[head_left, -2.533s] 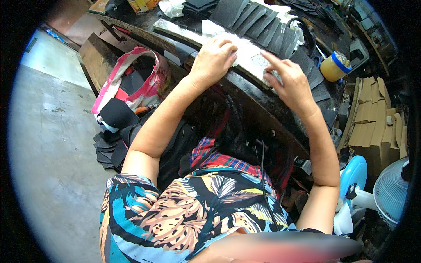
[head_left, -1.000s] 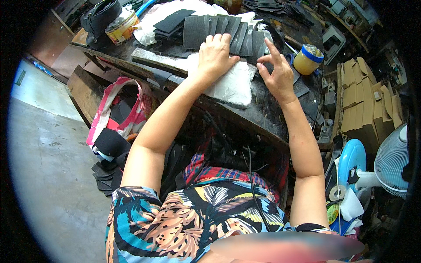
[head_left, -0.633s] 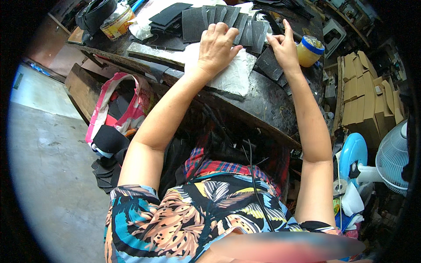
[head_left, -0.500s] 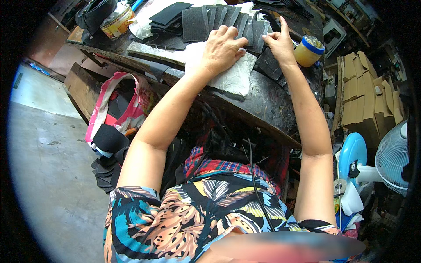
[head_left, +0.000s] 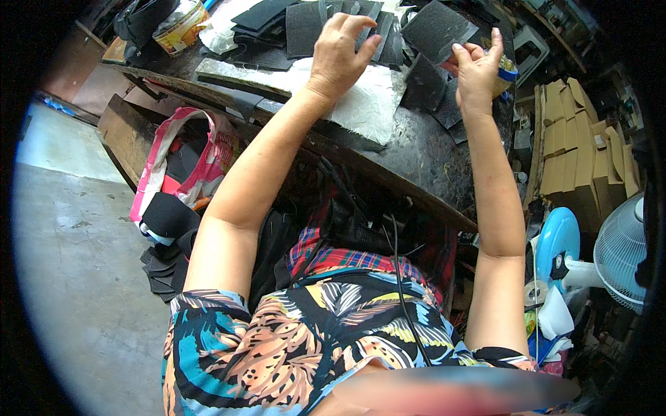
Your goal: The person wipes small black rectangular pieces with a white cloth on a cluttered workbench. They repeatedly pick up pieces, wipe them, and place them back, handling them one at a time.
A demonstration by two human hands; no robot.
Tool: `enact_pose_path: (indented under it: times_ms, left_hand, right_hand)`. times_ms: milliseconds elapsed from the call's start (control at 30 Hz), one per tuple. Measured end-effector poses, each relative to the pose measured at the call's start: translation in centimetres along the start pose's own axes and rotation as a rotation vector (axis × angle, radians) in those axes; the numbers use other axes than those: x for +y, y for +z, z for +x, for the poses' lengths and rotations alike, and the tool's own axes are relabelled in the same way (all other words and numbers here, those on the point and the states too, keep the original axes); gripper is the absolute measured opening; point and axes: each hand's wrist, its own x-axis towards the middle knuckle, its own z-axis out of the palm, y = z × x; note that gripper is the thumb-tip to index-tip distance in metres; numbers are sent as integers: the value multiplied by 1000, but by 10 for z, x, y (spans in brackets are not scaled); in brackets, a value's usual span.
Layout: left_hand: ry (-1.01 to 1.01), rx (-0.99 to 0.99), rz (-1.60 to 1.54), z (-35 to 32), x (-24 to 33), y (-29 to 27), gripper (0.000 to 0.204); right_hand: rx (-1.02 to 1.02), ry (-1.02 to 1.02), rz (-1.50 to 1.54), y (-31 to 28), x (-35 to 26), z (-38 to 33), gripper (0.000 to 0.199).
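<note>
Between its thumb and fingers, my right hand (head_left: 476, 78) pinches a dark square piece of fabric (head_left: 438, 30) by its near corner, lifted and tilted. My left hand (head_left: 338, 59) hovers over the near edge of a row of overlapping black pieces (head_left: 302, 31), thumb and fingers apart, holding nothing. Under that wrist lies a white cloth (head_left: 368, 111) on the dark worktable (head_left: 433, 166). More black pieces (head_left: 424, 83) rest on the table below the held square. A jar with a blue rim (head_left: 508, 69) is partly hidden behind my right hand.
A yellow tub (head_left: 182, 29) and a stack of black pieces (head_left: 263, 21) are at the back left. Beside the table's left front sits a pink and white bag (head_left: 156, 159). Cardboard boxes (head_left: 572, 145) and a blue and white fan (head_left: 621, 243) stand on the right.
My right hand has moved right and toward me, with a black fabric square now raised in its fingers. My left hand has come up off the row and opened.
</note>
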Motion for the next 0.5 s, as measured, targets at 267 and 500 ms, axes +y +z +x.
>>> enact_pose_path:
  times_ms: [267,500]
  left_hand:
    - [311,-76,172,14,43,5,41]
    - [-628,-333,-1023,20,37,10,29]
  right_hand:
    - [47,-9,-43,12,1,-11,84]
    - [-363,-394,-482,32,-38,-37,108]
